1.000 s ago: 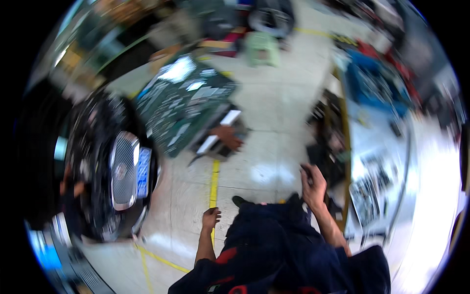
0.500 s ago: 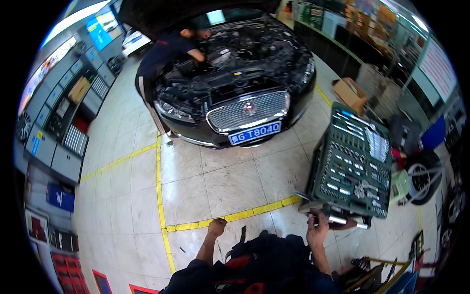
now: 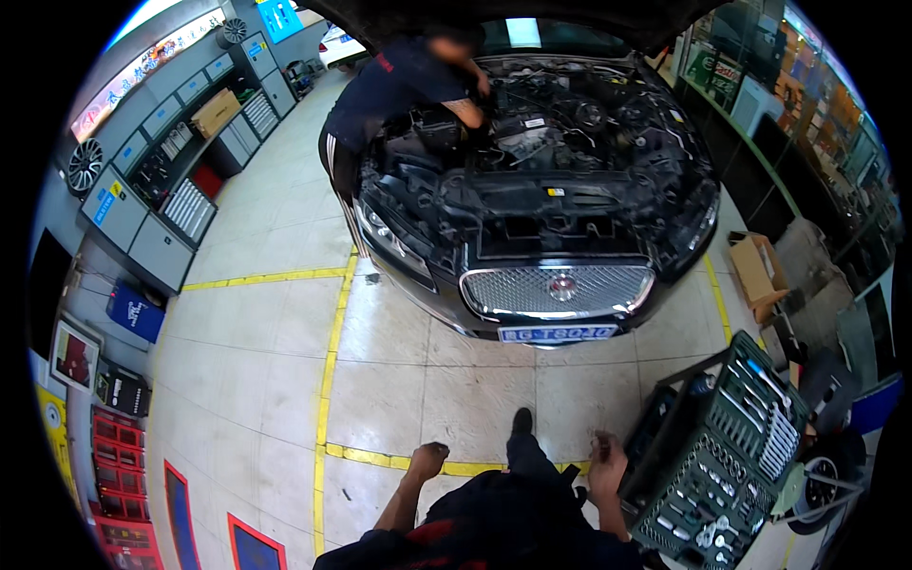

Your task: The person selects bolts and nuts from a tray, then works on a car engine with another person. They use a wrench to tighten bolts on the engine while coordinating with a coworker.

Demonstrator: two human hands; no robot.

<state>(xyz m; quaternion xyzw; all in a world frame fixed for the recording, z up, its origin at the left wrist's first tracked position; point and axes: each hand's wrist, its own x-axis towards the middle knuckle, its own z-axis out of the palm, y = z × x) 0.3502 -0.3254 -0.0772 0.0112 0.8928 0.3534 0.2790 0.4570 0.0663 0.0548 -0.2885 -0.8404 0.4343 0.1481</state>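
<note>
A white-lettered blue plate [image 3: 558,334] fronts the car [image 3: 560,223], right hand [image 3: 607,467] near tool case [image 3: 749,460].

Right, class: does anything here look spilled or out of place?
A dark patch by the car and a small dark fleck left of the left hand stand out on the pale floor; stains or debris, I can't tell.

The view is taken from the wearer's head by the left of two fisheye cameras, tilted forward and down. The left hand [image 3: 428,461] and right hand [image 3: 607,467] are seen up close, low in frame; the black car [image 3: 556,185] is faced front-on, farther off. Straight lines are bent toward the round rim.
</note>
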